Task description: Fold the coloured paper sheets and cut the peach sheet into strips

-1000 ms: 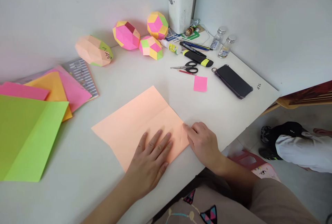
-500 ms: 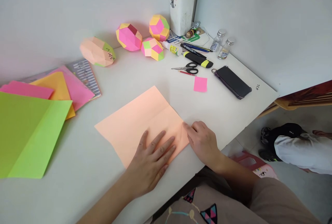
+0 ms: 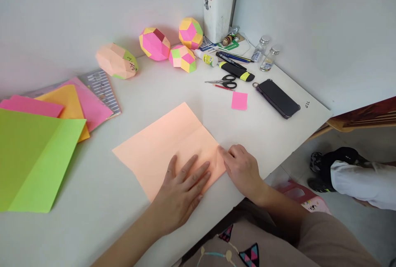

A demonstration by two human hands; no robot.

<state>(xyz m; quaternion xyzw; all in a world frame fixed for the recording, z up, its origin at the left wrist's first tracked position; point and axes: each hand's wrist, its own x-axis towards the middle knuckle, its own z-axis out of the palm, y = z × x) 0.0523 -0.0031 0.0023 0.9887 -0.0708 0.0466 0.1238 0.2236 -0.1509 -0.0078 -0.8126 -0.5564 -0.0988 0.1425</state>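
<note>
A peach sheet of paper (image 3: 163,139) with faint creases lies on the white table (image 3: 93,176). Spread flat over its lower part is my left hand (image 3: 182,194), fingers apart. My right hand (image 3: 243,168) is curled at the sheet's right edge, with the index fingertip and thumb at the paper; whether the edge is pinched between them is hidden. A small pink square (image 3: 239,101) lies above my right hand, beside scissors (image 3: 224,81) and a red pencil.
Green (image 3: 40,155), orange and pink sheets lie at the left. Folded paper shapes (image 3: 154,44) stand along the wall. Markers, glue, two glass jars (image 3: 269,58) and a phone (image 3: 278,98) are at the back right. Another person (image 3: 361,182) is beyond the table at the right.
Both hands stay in nearly the same place on the peach sheet. At the right, the other person's white clothing has shifted slightly.
</note>
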